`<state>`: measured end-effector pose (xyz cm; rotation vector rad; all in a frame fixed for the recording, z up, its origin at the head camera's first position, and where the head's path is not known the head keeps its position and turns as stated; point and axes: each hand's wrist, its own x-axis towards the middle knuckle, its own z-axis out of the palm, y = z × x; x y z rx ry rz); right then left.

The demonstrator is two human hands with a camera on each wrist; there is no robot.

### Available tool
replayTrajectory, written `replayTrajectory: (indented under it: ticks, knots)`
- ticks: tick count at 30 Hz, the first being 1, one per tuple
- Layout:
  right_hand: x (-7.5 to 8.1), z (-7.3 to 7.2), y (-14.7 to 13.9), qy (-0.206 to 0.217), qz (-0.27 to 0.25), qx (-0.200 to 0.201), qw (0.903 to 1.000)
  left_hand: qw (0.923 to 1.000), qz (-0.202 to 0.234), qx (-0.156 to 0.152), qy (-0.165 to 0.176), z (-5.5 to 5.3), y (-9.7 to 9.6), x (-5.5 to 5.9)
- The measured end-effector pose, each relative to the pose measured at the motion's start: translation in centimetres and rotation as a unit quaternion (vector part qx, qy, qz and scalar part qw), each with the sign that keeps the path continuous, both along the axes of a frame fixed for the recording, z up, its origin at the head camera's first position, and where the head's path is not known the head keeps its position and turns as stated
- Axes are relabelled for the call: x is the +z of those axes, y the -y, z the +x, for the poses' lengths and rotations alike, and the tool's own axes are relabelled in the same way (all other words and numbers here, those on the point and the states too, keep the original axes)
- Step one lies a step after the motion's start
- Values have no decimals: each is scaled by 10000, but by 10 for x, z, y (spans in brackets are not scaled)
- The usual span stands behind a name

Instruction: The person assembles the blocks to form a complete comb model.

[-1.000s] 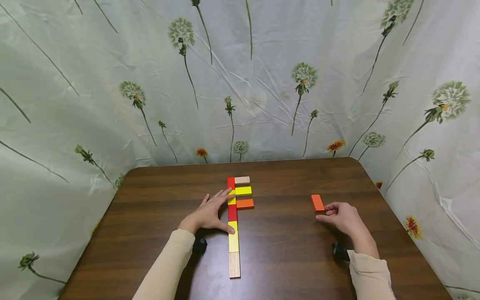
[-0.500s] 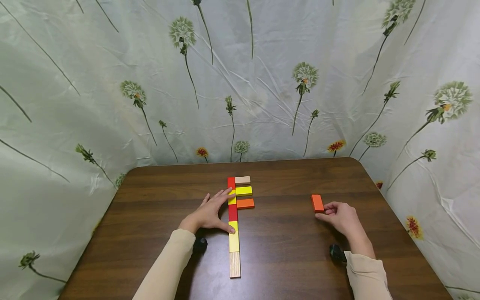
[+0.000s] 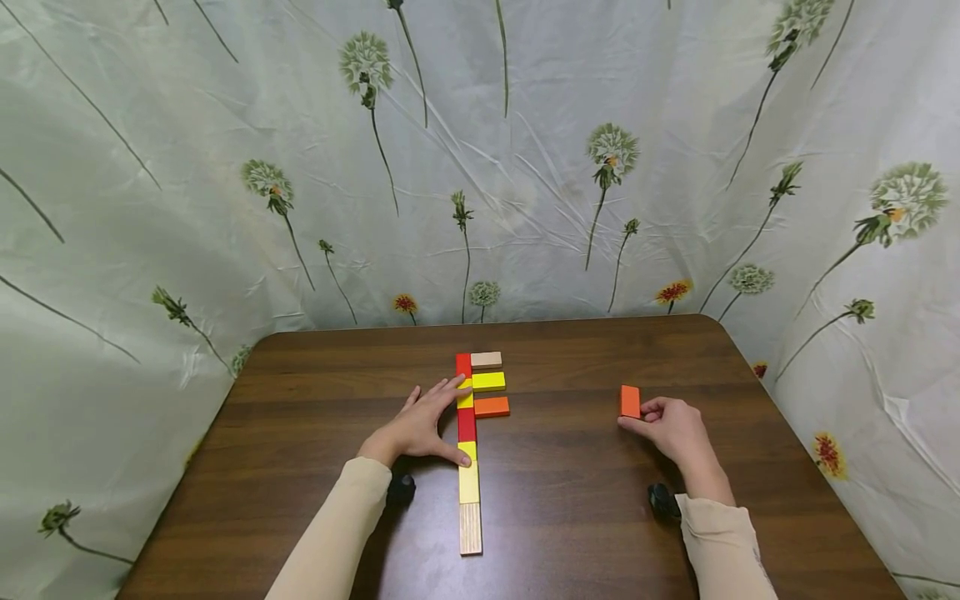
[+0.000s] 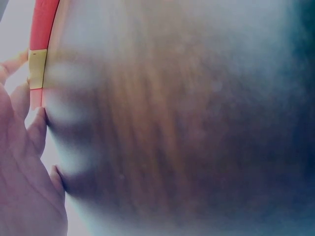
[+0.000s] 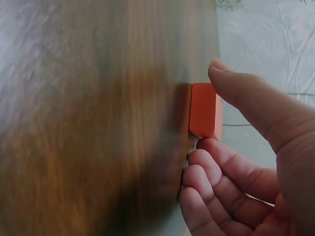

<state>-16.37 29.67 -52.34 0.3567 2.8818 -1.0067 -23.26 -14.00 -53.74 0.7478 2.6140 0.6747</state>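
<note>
A column of wooden blocks, red, yellow and plain, runs down the table's middle, with a red block (image 3: pixel 467 425) between my left hand's spread thumb and fingers. My left hand (image 3: pixel 422 425) rests with its fingertips on a yellow block (image 3: pixel 466 400) and its thumb on a pale yellow block (image 3: pixel 468 483). To the right, my right hand (image 3: pixel 675 429) pinches the near end of a loose orange block (image 3: pixel 630 401) between thumb and index finger. In the right wrist view this orange block (image 5: pixel 203 110) lies flat on the table, the other fingers curled below it.
Branching right from the column are a plain block (image 3: pixel 487 360), a yellow block (image 3: pixel 489 382) and an orange block (image 3: pixel 492 407). A striped wooden block (image 3: pixel 470 529) ends the column nearest me. Behind the brown table (image 3: pixel 337 375) hangs a flowered curtain (image 3: pixel 540 167).
My right hand has moved slightly left and away from me; the loose orange block has shifted a little left and turned straighter. The left hand has stayed put on the column.
</note>
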Motion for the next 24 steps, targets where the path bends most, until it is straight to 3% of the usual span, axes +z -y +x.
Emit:
replayTrajectory:
  ticks: [24]
  knots:
    - [5,-9,9,26,142,-155,9998,10000,-12,-13,-49,0,1,-1]
